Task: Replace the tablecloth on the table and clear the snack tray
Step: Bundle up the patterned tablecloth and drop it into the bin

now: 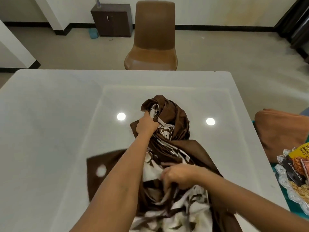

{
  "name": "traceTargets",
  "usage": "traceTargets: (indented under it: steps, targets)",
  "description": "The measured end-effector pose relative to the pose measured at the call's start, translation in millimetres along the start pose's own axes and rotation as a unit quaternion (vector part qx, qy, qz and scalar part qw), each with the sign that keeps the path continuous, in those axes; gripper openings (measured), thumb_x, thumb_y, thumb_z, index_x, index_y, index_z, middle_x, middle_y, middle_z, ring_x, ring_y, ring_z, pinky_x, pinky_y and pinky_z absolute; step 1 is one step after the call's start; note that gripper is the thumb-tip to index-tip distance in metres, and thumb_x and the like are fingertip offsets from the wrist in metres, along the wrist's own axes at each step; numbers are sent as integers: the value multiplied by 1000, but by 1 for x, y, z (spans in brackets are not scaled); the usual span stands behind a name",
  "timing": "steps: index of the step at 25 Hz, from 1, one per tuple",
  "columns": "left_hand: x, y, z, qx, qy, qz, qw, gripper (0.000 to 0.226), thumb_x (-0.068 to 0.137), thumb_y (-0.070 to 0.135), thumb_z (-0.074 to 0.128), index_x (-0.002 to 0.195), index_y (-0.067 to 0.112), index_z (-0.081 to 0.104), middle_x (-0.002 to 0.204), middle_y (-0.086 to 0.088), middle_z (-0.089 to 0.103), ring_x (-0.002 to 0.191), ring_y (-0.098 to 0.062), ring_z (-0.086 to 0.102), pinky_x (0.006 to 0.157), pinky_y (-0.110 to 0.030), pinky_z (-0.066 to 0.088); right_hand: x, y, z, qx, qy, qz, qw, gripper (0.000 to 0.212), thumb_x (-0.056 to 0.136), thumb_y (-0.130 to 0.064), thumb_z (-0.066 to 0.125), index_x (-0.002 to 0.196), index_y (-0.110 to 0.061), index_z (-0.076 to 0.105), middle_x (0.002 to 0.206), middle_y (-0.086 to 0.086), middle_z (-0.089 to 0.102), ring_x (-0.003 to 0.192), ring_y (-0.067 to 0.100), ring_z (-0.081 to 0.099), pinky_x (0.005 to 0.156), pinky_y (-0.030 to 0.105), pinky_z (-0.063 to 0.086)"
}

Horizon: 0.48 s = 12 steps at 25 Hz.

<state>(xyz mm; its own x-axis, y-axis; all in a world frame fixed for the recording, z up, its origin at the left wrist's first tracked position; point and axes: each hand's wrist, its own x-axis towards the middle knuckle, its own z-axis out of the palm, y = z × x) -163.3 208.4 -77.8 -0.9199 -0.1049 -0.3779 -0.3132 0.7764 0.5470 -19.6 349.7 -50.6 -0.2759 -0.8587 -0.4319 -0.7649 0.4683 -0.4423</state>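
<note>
A brown and white patterned tablecloth lies bunched in a heap down the middle of the white glossy table. My left hand grips a fold at the heap's far end. My right hand grips gathered cloth nearer to me. At the right edge, a glass snack tray holds an almonds packet, a yellow nut packet and loose nuts; it is partly cut off by the frame.
A folded orange-brown cloth lies on a teal surface to the right, behind the tray. A brown chair stands at the table's far side. A dark cabinet stands by the far wall.
</note>
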Motion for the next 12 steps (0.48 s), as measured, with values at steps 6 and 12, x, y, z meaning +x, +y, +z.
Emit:
traceTargets:
  steps: [6, 12]
  targets:
    - [2, -1, 4, 4, 12, 3, 1000, 65, 82, 37, 67, 134, 15, 36, 122, -13, 58, 113, -34, 56, 87, -44, 48, -54, 21, -1, -103, 29, 314, 944, 29, 87, -17, 54, 114, -17, 66, 130, 4, 55, 135, 27, 35, 115, 52, 18]
    - [0, -6, 4, 11, 14, 24, 1000, 65, 81, 35, 68, 134, 13, 37, 123, -14, 58, 114, -35, 55, 91, -44, 46, -28, -15, 32, 442, 334, 526, 645, 43, 95, -50, 41, 106, -14, 62, 106, 4, 67, 104, 22, 62, 94, 32, 42]
